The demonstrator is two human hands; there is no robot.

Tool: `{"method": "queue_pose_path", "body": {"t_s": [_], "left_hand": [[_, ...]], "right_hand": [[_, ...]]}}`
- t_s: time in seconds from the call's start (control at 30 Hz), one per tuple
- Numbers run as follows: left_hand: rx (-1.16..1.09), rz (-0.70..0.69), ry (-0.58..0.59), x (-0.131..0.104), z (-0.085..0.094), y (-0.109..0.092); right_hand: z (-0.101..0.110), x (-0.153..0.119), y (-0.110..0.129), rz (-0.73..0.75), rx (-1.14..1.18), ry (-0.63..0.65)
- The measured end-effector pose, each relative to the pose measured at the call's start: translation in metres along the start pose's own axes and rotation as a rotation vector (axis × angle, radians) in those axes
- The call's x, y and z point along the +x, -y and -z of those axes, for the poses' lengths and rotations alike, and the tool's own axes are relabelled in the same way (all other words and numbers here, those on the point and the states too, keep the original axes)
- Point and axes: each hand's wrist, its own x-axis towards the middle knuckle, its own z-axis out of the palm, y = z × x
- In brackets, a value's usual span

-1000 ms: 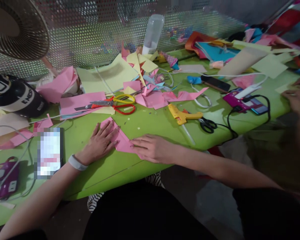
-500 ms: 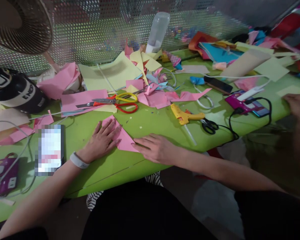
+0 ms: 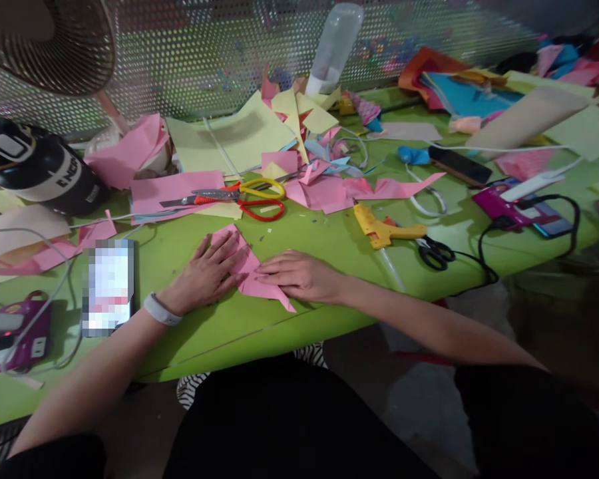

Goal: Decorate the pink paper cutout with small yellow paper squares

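On the table [image 3: 204,339], a sheet [image 3: 262,288] lies near, between the phone [image 3: 108,286] at left and the glue gun [image 3: 387,231] at right. Scissors [image 3: 262,198] lie beyond the sheet, partly on paper [image 3: 190,185]. Left of the phone is a power strip [image 3: 30,339]; beyond it, the flask [image 3: 42,169], with the fan [image 3: 44,46] behind. A bottle [image 3: 334,50] stands far, before the mesh [image 3: 204,60].

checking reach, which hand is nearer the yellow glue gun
Right. The right hand is left of the yellow glue gun and closer to the person; the left hand is farther left, fingers on the pink paper.
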Motion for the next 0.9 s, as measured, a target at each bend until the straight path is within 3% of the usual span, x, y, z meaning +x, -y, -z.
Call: {"method": "queue_pose_path", "body": {"t_s": [0.33, 0.53, 0.67, 0.9], "left_hand": [[-0.012, 0.025, 0.035, 0.001, 0.004, -0.002], [-0.028, 0.007, 0.044, 0.0, 0.01, -0.005], [-0.035, 0.016, 0.047, 0.0, 0.01, -0.004], [-0.054, 0.0, 0.026, -0.001, 0.006, -0.002]], "right_hand": [[-0.004, 0.007, -0.006, -0.194, 0.285, -0.038], [-0.004, 0.028, 0.009, -0.562, 0.241, -0.128], [-0.004, 0.039, 0.017, -0.742, 0.363, -0.183], [-0.006, 0.05, 0.019, -0.825, 0.326, -0.14]]}}
